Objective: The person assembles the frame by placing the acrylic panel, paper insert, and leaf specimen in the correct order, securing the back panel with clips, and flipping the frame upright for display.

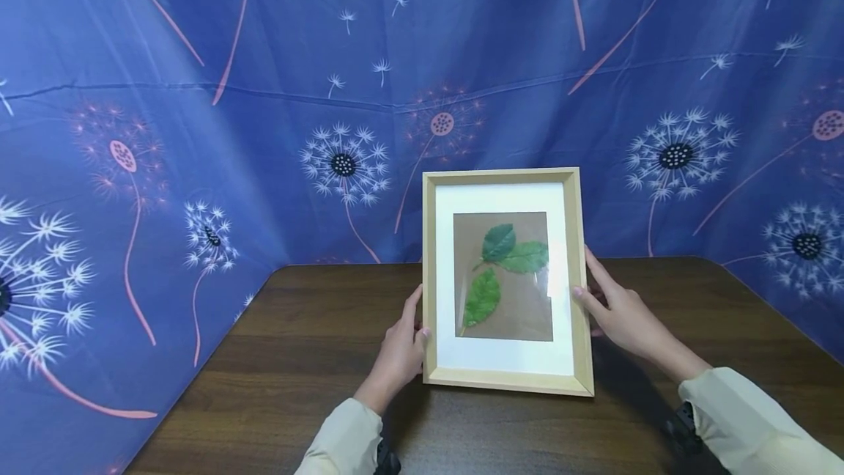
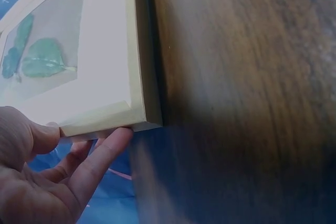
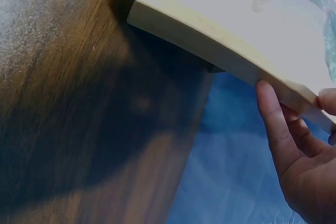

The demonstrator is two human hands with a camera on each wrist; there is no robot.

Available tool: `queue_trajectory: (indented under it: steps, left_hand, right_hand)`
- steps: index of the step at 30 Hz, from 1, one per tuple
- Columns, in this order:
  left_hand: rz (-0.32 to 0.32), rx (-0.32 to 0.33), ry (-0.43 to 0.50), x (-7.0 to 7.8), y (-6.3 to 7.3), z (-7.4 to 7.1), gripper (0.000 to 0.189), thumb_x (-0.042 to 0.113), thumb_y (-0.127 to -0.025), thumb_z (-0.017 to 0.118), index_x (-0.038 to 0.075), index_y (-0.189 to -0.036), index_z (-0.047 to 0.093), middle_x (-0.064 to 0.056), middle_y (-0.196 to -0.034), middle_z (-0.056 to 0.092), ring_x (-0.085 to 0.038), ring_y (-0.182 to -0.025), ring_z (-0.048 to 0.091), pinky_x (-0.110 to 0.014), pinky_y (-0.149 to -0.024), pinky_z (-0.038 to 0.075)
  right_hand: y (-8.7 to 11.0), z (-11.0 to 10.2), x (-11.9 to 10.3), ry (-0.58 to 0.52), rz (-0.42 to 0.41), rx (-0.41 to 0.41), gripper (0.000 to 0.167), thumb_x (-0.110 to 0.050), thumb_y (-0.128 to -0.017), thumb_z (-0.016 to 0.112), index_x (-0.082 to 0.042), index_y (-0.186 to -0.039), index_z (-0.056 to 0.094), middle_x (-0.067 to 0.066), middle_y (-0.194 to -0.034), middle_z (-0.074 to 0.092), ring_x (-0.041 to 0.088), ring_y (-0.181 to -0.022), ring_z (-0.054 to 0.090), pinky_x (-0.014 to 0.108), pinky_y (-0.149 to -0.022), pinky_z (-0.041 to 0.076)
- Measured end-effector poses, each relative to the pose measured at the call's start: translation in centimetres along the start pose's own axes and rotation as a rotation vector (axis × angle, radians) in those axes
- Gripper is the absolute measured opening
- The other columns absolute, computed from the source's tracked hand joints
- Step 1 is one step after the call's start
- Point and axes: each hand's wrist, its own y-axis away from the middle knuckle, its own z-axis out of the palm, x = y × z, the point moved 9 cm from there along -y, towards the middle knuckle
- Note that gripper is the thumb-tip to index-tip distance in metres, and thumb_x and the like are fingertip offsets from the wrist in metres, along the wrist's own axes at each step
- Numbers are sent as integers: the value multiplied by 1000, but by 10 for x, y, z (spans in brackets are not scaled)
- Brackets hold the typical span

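Observation:
Both hands hold a light wooden picture frame (image 1: 508,381) upright, its front facing the head camera. Inside it a white mat (image 1: 504,358) surrounds a brown backing (image 1: 521,306) with three green leaves (image 1: 483,297). My left hand (image 1: 394,358) grips the left side, thumb at the front edge and fingers reaching behind. My right hand (image 1: 623,317) grips the right side a little higher, with its thumb on the front border. In the left wrist view the left hand (image 2: 58,177) has fingertips along the frame's side. The right wrist view shows the right hand (image 3: 307,156) likewise, partly cut off.
A dark brown wooden table (image 1: 297,350) lies under the frame. Behind and beside it hangs a blue cloth (image 1: 264,167) printed with dandelions. Black wrist devices (image 1: 686,427) sit at the cream sleeves (image 1: 745,413). The frame's shadow falls to its right.

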Motion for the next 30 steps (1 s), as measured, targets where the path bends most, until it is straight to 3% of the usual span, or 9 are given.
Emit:
queue_trajectory:
  steps: [7, 13, 18, 25, 30]
  left_hand:
    - [24, 14, -23, 1, -4, -2, 68, -1, -104, 50, 19, -162, 20, -25, -110, 63, -34, -89, 69, -39, -58, 60]
    - [4, 0, 26, -1, -7, 0, 68, -1, -105, 48, 22, -162, 19, -24, -108, 60, -35, -89, 68, -41, -53, 60]
    - [39, 15, -7, 3, -10, -1, 68, -2, -104, 49, 20, -162, 20, -22, -104, 61, -33, -85, 67, -39, -54, 59]
    - [47, 52, -91, 5, -18, 0, 68, -4, -103, 51, 15, -162, 21, -26, -120, 62, -35, -101, 67, -52, -82, 59]
    - [33, 50, -93, 5, -19, 0, 68, -3, -103, 50, 16, -162, 21, -27, -124, 61, -37, -105, 66, -55, -86, 57]
  right_hand:
    - [-5, 0, -1, 10, -4, -4, 77, -21, -110, 47, -20, -163, -9, 46, -127, 49, 47, -96, 68, 43, -60, 62]
    - [-10, 0, 0, 19, 1, -14, 77, -21, -110, 46, -19, -163, -10, 47, -131, 47, 49, -98, 67, 44, -60, 62]
    - [-12, -1, 1, 30, 3, -13, 76, -21, -111, 45, -18, -163, -10, 47, -131, 47, 48, -98, 67, 43, -60, 62]
    - [-15, -4, 1, 54, -3, 7, 77, -20, -110, 45, -18, -163, -10, 45, -128, 51, 44, -95, 68, 41, -59, 62]
    - [-15, -4, 1, 63, -3, 14, 76, -20, -110, 46, -16, -163, -10, 44, -127, 52, 42, -93, 69, 41, -59, 62]
